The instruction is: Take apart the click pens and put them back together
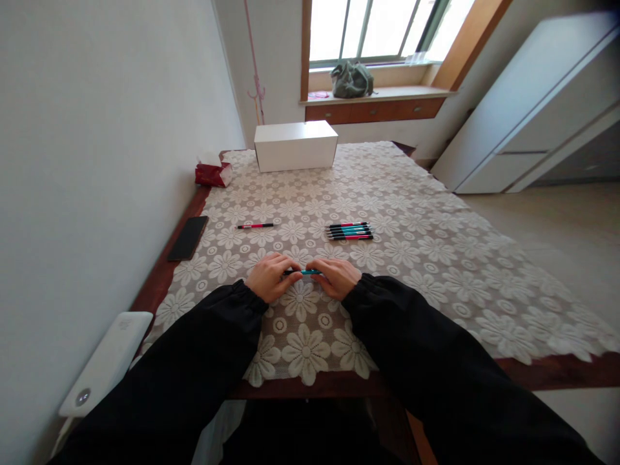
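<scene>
1. Dark wooden tabletop [159, 274], set against the white wall on our left and covered almost wholly by a cream lace cloth with a daisy pattern [426, 252]; a bare strip of wood shows along the left and near edges, and we judge the cloth keeps small round items from rolling

2. White rectangular cardboard box [295, 146], closed, standing at the far end of the cloth, well apart from our work

3. White flat device with a round mark [109, 361], lying at the near left corner, partly off the tabletop edge; we cannot tell what it is

4. Red tissue pack with a white tissue standing out of it [213, 173], far left, just beside the box

5. Black flat phone [188, 237], face down or dark, on the bare wood strip at the left, kept clear of the cloth

6. Our left hand [269, 276] and right hand [338, 278], black sleeves to the wrists, resting on the cloth close to the near edge; fingers of both closed on the ends of item 9, one hand to each end, as if to twist or pull it

7. Row of slim pens in teal, pink and black [349, 230], laid parallel and touching, beyond our right hand: seemingly a sorted lot

8. Single pink and black pen [255, 226], alone beyond our left hand, well apart from the row

9. Teal slim pen [303, 272], held level between both hands, just above the cloth
</scene>
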Available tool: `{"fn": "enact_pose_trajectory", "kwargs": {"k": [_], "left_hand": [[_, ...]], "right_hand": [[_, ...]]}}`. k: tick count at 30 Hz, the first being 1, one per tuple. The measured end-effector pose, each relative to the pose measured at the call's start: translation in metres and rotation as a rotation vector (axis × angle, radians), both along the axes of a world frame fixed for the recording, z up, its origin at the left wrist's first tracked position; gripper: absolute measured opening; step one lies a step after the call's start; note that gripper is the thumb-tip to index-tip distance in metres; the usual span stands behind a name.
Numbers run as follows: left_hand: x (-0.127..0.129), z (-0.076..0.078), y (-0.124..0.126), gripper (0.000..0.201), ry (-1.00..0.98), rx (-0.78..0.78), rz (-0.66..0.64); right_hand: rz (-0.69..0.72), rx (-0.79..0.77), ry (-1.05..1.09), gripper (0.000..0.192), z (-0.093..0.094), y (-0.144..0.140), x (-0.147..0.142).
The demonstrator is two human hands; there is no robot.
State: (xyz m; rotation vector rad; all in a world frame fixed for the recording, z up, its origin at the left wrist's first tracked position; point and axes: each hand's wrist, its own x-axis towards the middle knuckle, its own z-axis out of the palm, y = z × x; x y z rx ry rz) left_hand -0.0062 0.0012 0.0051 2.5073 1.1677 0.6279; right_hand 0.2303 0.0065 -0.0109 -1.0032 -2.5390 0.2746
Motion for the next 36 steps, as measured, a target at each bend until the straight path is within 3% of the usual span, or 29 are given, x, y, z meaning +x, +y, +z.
{"fn": "enact_pose_trajectory", "kwargs": {"k": [5,10,17,30,36], "left_hand": [[0.0,-0.002,0.0,0.021,-0.018,0.019,-0.018],[0.001,-0.001,0.0,0.031,0.018,0.03,-0.015],[0.0,-0.003,0.0,0.017,-0.027,0.015,0.028],[-0.002,-0.001,0.002,0.018,0.021,0.001,0.299],[-0.002,0.0,0.002,0.017,0.045,0.003,0.353]], "right_hand": [[-0.024,-0.01,-0.025,0.021,0.001,-0.004,-0.001],[0.014,0.031,-0.017,0.026,0.001,-0.002,-0.001],[-0.017,0.087,-0.013,0.022,-0.003,0.005,0.002],[-0.206,0.077,-0.021,0.014,-0.002,0.007,0.006],[-0.174,0.091,-0.013,0.017,-0.006,0.009,0.007]]}}
